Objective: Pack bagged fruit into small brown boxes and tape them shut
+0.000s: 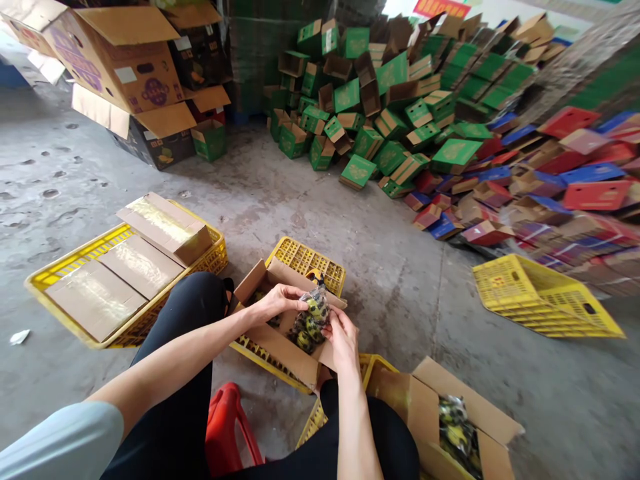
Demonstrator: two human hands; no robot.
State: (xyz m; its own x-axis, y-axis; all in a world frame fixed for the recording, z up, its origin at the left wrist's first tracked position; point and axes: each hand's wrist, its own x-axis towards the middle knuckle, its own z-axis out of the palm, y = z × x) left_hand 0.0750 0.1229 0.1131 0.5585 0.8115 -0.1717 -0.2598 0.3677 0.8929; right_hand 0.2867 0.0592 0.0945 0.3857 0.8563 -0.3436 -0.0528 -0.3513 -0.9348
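Over an open cardboard box (280, 350), both hands pinch a clear plastic bag (318, 308) of yellow-green and black pieces whose kind I cannot make out. My left hand (283, 300) is closed on its upper left edge. At the lower right, the fingers of my right hand (344, 337) are closed on the same bag. Similar bagged pieces lie inside the box, partly hidden by the hands. Beneath the box is an upturned-looking yellow crate (333, 270), with a small orange-and-black object, perhaps a tape dispenser (314, 275), at the box's far side.
Another open box (493, 417) with bagged pieces stands at lower right. Taped boxes (143, 265) fill a yellow crate (219, 250) on the left. A red stool (223, 427) is near my legs. Piled green cartons (357, 171), red-blue cartons (595, 195) and a yellow crate (520, 293) lie beyond.
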